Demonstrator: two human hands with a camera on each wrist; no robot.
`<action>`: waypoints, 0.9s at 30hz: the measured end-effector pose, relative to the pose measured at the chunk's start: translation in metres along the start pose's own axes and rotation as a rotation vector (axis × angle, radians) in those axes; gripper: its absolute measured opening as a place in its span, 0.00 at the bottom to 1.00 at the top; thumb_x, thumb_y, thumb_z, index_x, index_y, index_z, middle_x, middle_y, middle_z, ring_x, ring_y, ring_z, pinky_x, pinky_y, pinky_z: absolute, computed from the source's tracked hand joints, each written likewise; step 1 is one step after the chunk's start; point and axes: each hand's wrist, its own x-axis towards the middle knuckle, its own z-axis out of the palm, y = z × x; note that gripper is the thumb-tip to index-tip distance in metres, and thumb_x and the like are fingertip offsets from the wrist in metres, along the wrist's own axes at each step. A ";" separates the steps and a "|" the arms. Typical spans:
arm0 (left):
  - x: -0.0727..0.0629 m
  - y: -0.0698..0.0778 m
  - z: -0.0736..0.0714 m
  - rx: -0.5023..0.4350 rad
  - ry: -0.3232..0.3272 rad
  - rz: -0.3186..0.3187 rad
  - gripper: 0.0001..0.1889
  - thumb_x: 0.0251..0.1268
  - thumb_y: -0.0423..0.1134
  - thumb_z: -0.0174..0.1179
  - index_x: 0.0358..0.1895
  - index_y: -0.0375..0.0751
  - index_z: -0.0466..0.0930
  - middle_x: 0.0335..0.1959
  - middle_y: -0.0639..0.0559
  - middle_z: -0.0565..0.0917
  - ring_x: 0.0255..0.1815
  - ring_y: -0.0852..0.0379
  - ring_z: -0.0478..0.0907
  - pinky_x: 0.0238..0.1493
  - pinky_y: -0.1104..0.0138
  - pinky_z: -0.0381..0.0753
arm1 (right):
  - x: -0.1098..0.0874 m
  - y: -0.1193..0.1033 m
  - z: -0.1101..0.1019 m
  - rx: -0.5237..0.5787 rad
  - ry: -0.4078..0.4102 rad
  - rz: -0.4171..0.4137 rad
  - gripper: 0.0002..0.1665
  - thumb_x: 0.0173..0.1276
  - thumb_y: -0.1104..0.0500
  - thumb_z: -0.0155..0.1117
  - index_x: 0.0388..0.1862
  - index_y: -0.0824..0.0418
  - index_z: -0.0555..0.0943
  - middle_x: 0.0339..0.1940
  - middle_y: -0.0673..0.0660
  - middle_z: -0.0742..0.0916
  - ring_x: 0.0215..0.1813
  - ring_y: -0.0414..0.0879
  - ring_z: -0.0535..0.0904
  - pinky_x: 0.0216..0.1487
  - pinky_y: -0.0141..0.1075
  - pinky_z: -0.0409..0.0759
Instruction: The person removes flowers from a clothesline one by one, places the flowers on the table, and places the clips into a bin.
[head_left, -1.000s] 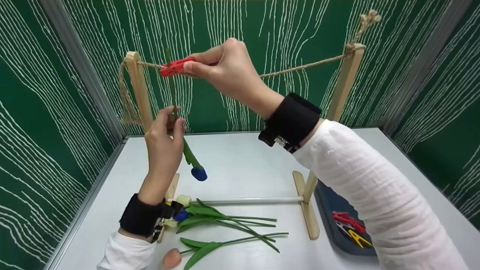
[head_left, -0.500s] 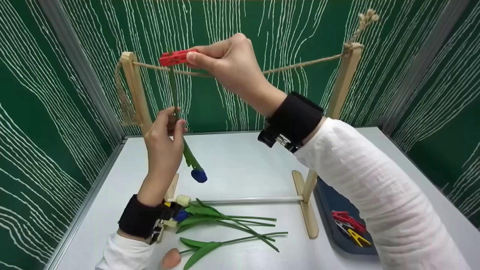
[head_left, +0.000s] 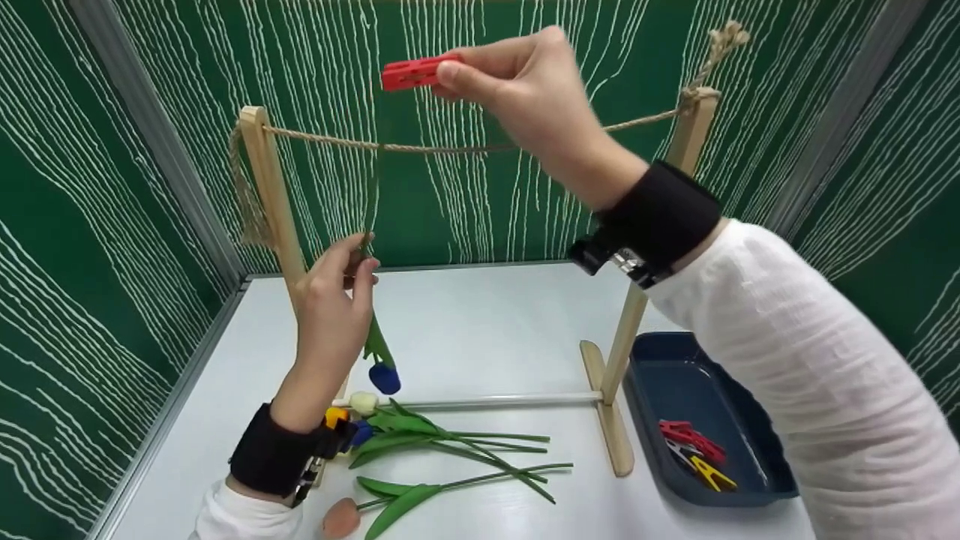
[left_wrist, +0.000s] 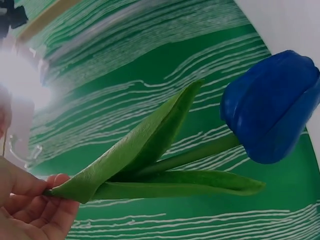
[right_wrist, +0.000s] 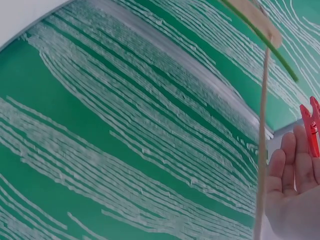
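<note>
A blue artificial tulip [head_left: 385, 378] hangs head down, pinched at its stem by my left hand [head_left: 334, 311]. In the left wrist view, the thumb and fingers hold the stem just behind the green leaves [left_wrist: 130, 150]. The tulip's thin stem runs upward, its upper end overlapping the rope [head_left: 322, 139] in the head view. My right hand [head_left: 551, 105] pinches a red clothespin [head_left: 412, 73] above the rope, apart from the stem. The right wrist view shows the clothespin [right_wrist: 313, 125] at the frame's edge, with the bare stem [right_wrist: 260, 35] and rope [right_wrist: 262, 150] away from it.
Wooden posts [head_left: 276, 195] carry the rope, joined below by a pale bar [head_left: 480, 401]. Several artificial tulips, including a peach one [head_left: 342, 517], lie on the white table [head_left: 465, 322]. A dark blue tray [head_left: 720, 375] at right holds red, grey and yellow clothespins [head_left: 694, 454].
My right hand has lifted the red clothespin away from the rope and stem, up and to the right. My left hand has shifted slightly right and down with the tulip.
</note>
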 end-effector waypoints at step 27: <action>-0.039 0.020 0.009 0.117 -0.183 0.300 0.14 0.61 0.23 0.59 0.49 0.37 0.82 0.32 0.48 0.80 0.35 0.53 0.78 0.35 0.66 0.81 | -0.070 -0.005 -0.137 -0.288 0.088 -0.110 0.15 0.66 0.64 0.62 0.51 0.65 0.82 0.45 0.64 0.85 0.42 0.52 0.78 0.48 0.27 0.76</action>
